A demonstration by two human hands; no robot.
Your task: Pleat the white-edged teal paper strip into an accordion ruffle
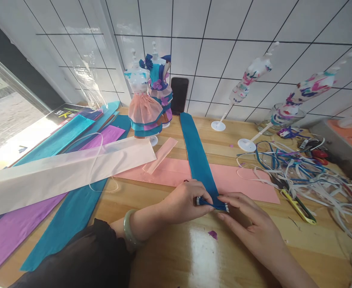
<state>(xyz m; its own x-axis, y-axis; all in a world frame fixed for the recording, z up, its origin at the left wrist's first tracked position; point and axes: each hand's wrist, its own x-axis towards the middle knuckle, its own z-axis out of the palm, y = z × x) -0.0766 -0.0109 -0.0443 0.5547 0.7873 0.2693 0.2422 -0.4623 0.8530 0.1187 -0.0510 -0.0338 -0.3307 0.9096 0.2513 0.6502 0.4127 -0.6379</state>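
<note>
A long teal-blue strip (198, 148), of cloth or crepe paper, runs from the back of the table toward me. Its near end is gathered into narrow dark-blue pleats (213, 204) with whitish edges. My left hand (188, 202) is closed, thumb and fingers pinching the left side of the pleats. At the right side, my right hand (244, 216) has its thumb and fingertips around the pleated edge. Beneath the strip a pale pink strip (238, 178) lies crosswise. A purple scrap (213, 235) is on the table just below the hands.
White, purple and teal strips cover the left side, including a white strip (73, 172). Small dressed mannequins (145, 108), a phone (179, 95) and bare mannequin stands (218, 126) line the wall. Tangled ribbon offcuts (296, 172) and a yellow cutter (298, 208) lie right.
</note>
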